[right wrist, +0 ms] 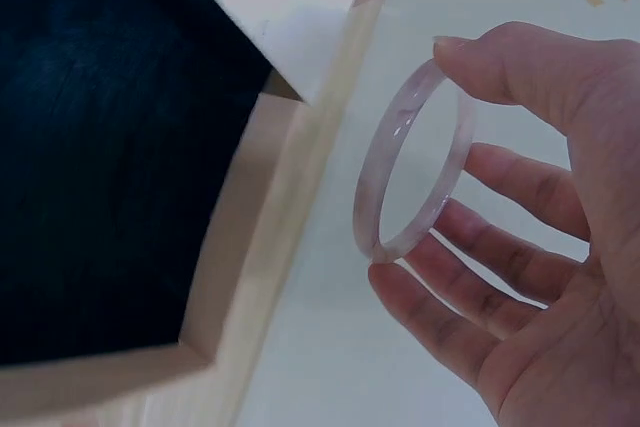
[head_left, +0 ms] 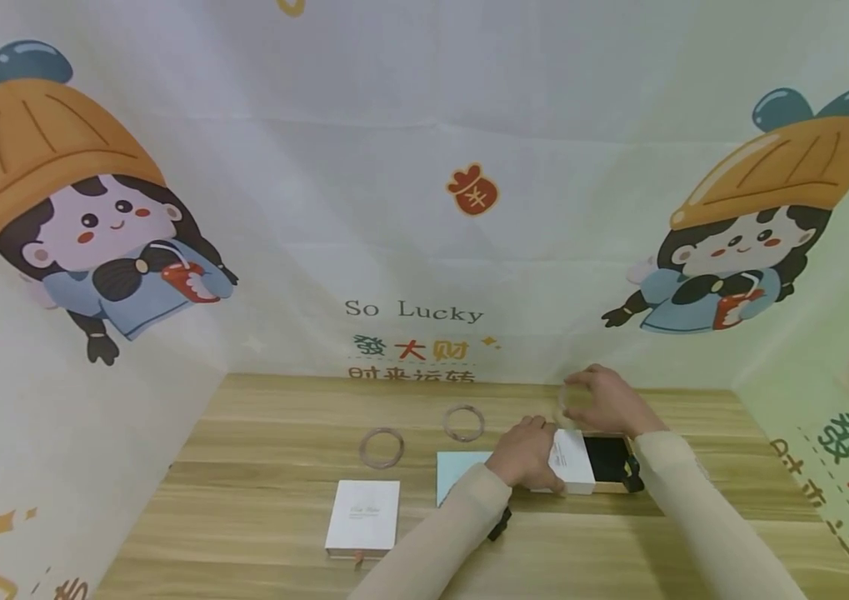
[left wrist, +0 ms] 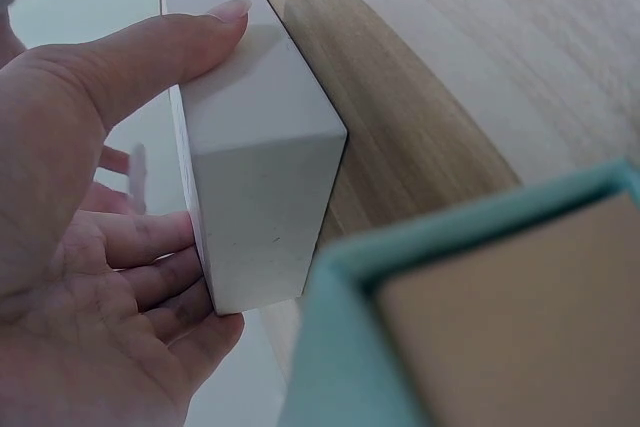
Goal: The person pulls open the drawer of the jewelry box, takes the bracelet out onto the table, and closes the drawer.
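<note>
A pale, translucent bangle [right wrist: 372,187] is held upright by its rim between the thumb and fingers of my right hand [head_left: 607,404], just behind the slide-out box. That box has a white sleeve [head_left: 572,462] and a drawer [head_left: 607,458] pulled out to the right, lined in black. In the right wrist view the drawer's black lining [right wrist: 110,157] carries nothing visible. My left hand [head_left: 525,454] grips the sleeve, its thumb on one face and its fingers on another, as the left wrist view shows. A light turquoise box [head_left: 457,467] lies partly hidden beneath my left forearm.
Two more bangles lie on the wooden table [head_left: 267,483]: a left one [head_left: 382,467] and a right one [head_left: 464,438]. A closed white box [head_left: 362,512] with a small tab stands front left. Near the left sleeve is a small black thing [head_left: 499,525]. Printed cloth walls surround the table.
</note>
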Available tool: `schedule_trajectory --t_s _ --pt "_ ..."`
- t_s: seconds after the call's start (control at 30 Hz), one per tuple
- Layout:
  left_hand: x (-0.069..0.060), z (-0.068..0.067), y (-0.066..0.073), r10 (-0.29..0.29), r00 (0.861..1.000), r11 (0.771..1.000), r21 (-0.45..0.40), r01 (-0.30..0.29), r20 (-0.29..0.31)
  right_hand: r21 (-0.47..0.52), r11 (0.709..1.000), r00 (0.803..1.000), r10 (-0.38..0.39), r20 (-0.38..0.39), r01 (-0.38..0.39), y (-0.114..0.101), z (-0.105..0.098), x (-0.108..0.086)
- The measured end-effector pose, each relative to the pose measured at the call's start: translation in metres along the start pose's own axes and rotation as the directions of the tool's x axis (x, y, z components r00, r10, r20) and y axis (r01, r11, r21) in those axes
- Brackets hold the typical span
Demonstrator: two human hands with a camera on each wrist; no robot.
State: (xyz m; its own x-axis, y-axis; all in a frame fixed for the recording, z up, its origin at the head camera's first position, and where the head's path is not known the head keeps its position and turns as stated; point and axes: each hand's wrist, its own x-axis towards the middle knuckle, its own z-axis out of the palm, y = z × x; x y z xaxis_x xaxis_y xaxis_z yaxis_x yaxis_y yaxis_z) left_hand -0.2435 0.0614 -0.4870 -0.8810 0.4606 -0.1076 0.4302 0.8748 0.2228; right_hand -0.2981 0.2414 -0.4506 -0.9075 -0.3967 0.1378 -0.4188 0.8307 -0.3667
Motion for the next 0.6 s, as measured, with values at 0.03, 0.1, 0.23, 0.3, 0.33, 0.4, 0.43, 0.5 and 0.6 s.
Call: schedule_trajectory --t_s 0.03,0.1,0.23,0.3,0.33,0.4,0.43,0.5,0.6 --pt "0.0 0.0 0.0 -0.002 1.0 1.0 0.001 0.002 0.002 0.003 1.0 1.0 0.006 0.014 -0.006 0.001 0.003 0.003" --pt "-0.001 0.0 0.0 -0.004 1.0 1.0 0.003 0.004 0.005 0.003 1.0 0.999 0.006 0.038 -0.006 0.002 0.007 0.009" --pt "-0.002 0.0 0.001 -0.004 1.0 1.0 0.007 0.004 0.004 0.022 1.0 0.997 -0.005 0.074 0.004 0.005 0.016 0.018" --pt "-0.002 0.0 0.001 -0.003 1.0 1.0 0.002 0.003 0.003 0.038 0.999 0.996 -0.007 0.092 0.004 0.006 0.02 0.022" --pt "-0.002 0.0 0.001 -0.002 1.0 1.0 0.0 0.002 0.003 0.043 0.999 0.995 -0.015 0.099 0.01 0.006 0.022 0.024" --pt "-0.002 0.001 0.0 -0.001 1.0 1.0 -0.004 0.001 0.003 0.053 0.998 0.993 -0.024 0.113 0.018 0.007 0.026 0.027" --pt "-0.003 0.0 0.0 0.0 1.0 1.0 -0.007 0.0 0.002 0.054 0.998 0.993 -0.027 0.118 0.02 0.008 0.028 0.029" --pt "-0.003 0.0 0.0 0.002 1.0 1.0 -0.01 -0.002 -0.002 0.049 0.999 0.991 -0.03 0.129 0.024 0.009 0.032 0.033" --pt "-0.003 -0.001 0.0 0.003 1.0 1.0 -0.011 -0.003 -0.007 0.052 0.999 0.989 -0.014 0.145 0.007 0.009 0.036 0.039"
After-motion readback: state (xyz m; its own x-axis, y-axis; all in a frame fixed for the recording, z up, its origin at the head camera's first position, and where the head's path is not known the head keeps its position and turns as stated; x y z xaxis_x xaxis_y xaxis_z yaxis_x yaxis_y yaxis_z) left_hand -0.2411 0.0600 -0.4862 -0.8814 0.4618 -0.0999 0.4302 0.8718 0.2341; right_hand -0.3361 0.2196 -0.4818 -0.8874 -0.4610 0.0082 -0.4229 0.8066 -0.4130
